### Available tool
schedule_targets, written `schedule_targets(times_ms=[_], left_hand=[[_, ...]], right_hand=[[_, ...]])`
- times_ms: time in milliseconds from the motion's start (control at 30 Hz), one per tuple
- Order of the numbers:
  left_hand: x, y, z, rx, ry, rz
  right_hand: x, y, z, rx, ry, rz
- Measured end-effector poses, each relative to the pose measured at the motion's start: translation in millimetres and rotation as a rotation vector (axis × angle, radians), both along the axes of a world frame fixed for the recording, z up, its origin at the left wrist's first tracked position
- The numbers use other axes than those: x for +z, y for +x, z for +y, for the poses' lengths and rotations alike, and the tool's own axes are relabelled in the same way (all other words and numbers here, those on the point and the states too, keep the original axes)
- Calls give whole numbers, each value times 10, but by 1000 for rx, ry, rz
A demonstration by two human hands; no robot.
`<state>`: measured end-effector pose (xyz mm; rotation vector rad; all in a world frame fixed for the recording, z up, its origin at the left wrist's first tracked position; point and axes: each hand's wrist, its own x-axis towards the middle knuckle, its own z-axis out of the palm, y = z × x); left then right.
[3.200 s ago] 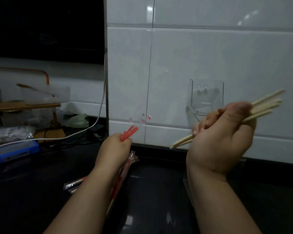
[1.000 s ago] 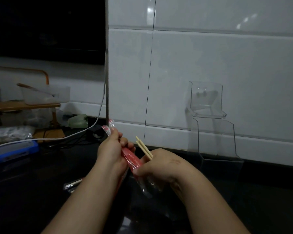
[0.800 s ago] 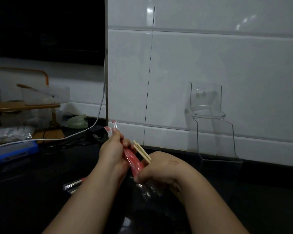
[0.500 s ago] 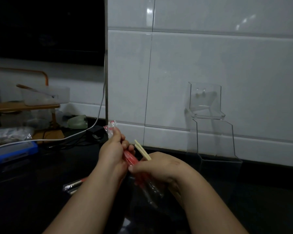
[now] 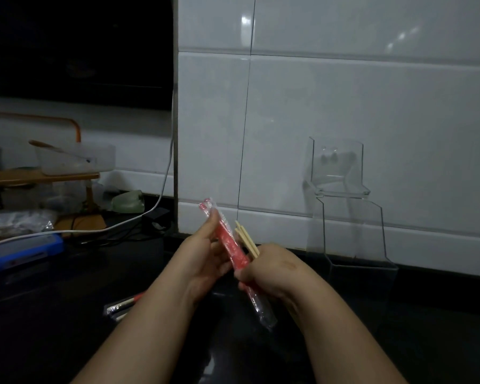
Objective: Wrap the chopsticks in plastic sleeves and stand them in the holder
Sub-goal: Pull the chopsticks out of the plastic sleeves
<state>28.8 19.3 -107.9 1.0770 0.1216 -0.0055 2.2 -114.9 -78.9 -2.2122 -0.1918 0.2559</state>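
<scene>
Above the middle of the dark counter, the left hand pinches the red plastic sleeve near its top, and the right hand curls round the bare chopsticks and the sleeve's lower part. It seems better to hold the sleeve straight, so the sticks slide in together without catching the thin plastic. The clear holder stands at the counter's back edge, to the right.

Dim light here, glossy white wall tiles catching a few bright reflections above a black countertop. Off to the left there's a dark recess up top. Below it sits a wooden shelf carrying a clear tub, and a white cable trails down the corner.
</scene>
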Motion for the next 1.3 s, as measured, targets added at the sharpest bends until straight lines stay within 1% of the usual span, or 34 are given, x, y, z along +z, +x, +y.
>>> schedule_targets(times_ms=[67,133,233,267,333,367,467,533,667,733,867,900,1000,1033,1167,1200,1300], left_hand=[[-34,-12,9,-87,127,28],[-75,3,0,-95,228,36],[-109,15,7,-39,229,39],[-115,24,16,-23,218,47],[-119,30,24,2,224,77],[-128,35,30,13,258,94],[-153,14,12,-17,405,133],[-169,-10,-29,-72,507,141],[-258,-5,-118,-148,806,113],[-294,-7,-171,-162,894,83],[-323,-3,-222,-127,1089,43],[-331,1,-229,-135,1100,38],[-330,-6,-246,-152,1050,27],[-314,-23,-249,-140,1072,31],[-285,-43,-248,-55,1277,-7],[-272,-56,-244,-48,1299,-17],[-270,-50,-226,-93,1287,1]], right_hand=[[-16,15,1,-40,-13,-20],[-20,9,-3,-35,-27,-7],[4,-13,2,-19,-37,32],[20,-12,-3,-28,-53,16],[58,7,-24,-98,-55,-66],[75,23,-38,-150,-18,-117],[108,60,-67,-292,146,-259],[105,79,-62,-335,211,-290],[62,134,-78,-375,238,-329],[60,141,-92,-379,281,-338],[62,128,-102,-374,318,-356],[61,126,-104,-370,322,-361],[61,119,-107,-363,333,-372],[63,123,-105,-363,335,-378],[68,126,-103,-365,368,-408],[73,124,-104,-364,382,-421],[81,108,-103,-361,407,-446]])
